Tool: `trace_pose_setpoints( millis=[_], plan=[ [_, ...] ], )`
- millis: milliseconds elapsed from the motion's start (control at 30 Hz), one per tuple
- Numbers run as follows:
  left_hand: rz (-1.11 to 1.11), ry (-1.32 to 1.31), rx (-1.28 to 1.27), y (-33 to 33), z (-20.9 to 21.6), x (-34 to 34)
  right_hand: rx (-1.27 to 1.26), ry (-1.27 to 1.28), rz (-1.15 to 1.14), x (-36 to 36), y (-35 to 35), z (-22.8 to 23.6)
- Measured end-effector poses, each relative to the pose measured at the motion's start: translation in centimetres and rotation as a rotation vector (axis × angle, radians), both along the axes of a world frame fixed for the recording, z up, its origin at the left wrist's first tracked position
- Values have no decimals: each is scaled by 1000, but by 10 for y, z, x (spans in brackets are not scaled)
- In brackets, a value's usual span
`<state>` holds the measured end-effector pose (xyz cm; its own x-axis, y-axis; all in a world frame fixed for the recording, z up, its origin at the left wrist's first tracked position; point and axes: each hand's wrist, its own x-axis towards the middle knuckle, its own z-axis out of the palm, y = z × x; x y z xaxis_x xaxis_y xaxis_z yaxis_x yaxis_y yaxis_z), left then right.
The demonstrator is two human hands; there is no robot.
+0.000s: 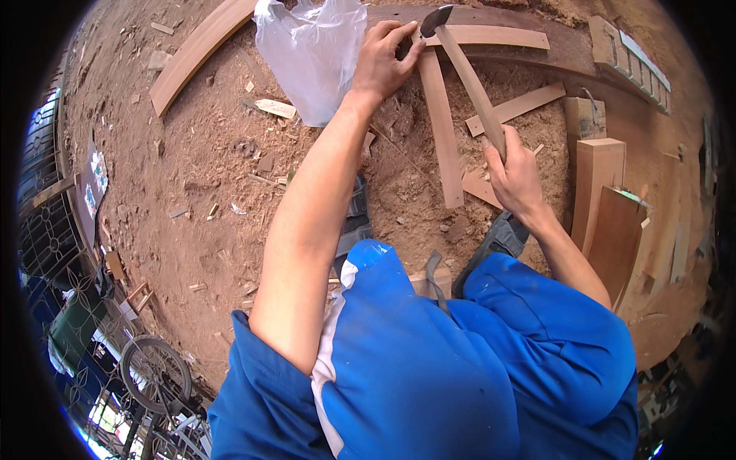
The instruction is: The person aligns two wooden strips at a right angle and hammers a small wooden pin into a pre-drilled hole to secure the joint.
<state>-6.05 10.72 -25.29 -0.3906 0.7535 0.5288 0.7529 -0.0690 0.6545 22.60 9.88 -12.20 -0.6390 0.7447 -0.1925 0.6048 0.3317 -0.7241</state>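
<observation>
My right hand [517,175] is wrapped round the lower handle of a hammer [469,80]. The hammer's dark metal head lies close to the fingertips of my left hand [386,63]. The thumb and forefinger of that hand pinch together at the joint of two wooden strips; what is between them is too small to make out. One wooden strip [440,130] runs from there toward my feet, and another strip [494,36] points off to the right. Beside my left wrist sits a white plastic bag [310,61].
A dark wooden board [548,59] lies beneath the strips. Another strip [521,107] and an offcut [481,188] rest on sawdust. Thick wooden blocks [596,184] stand at right, a curved plank [201,54] at far left. A bicycle [156,373] is at lower left.
</observation>
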Motion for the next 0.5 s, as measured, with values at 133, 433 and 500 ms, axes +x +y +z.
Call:
trace_pose_setpoints(
  millis=[133, 433, 500],
  plan=[
    [-38, 32, -21, -5, 5, -3, -18, -22, 8, -3, 0, 4],
    [-80, -52, -28, -3, 11, -5, -46, -89, 17, -3, -1, 1],
    [-67, -5, -25, -5, 11, -6, -54, 12, -15, -6, -5, 4]
  ],
)
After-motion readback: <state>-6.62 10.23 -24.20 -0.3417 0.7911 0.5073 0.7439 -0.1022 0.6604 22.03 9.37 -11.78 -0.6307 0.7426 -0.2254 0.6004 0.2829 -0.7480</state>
